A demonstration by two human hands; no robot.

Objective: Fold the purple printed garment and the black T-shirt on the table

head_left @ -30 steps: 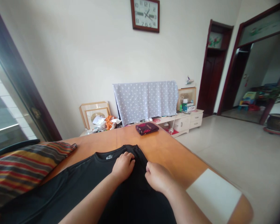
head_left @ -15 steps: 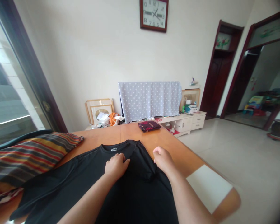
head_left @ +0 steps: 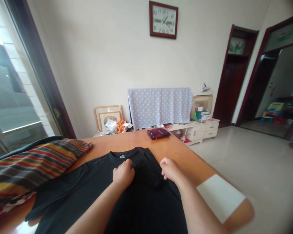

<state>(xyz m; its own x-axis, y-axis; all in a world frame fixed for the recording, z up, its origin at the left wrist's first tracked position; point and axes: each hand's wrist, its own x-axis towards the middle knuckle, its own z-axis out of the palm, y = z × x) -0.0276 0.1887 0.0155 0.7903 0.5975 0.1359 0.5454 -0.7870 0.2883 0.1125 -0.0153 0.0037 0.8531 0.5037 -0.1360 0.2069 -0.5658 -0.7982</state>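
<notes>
So, going left to right across this room. At far left there's a tall glass door in a dark wooden frame (head_left: pixel 14 81), and next to it a chunky red, yellow and grey striped cushion (head_left: pixel 26 172). Its edge sits right up against a black T-shirt (head_left: pixel 141 208), which lies spread on a honey-orange wooden tabletop (head_left: pixel 107 144) with the collar pointing away from the person. That contact is my 1st worry: if the shirt gets tugged sideways, its left side could snag on the cushion and rumple.

The left hand (head_left: pixel 123 174) is curled down on the cloth just below the collar. It might be pinching a fold, but the fingers hide that, so I can't tell. The right hand (head_left: pixel 170 169) sits loosely curled on a bunched fold in the middle of the shirt, and I can't tell whether it's gripping or just resting. If that fold is only held by light pressure, 1 careless lift could let it slide open.

Further back, a folded dark maroon bundle (head_left: pixel 158 133) lies well apart, so it's low risk. At far right, a white rectangular sheet (head_left: pixel 221 198) lies near the right forearm (head_left: pixel 192 201), and a wide elbow swing could knock it off the table.
</notes>
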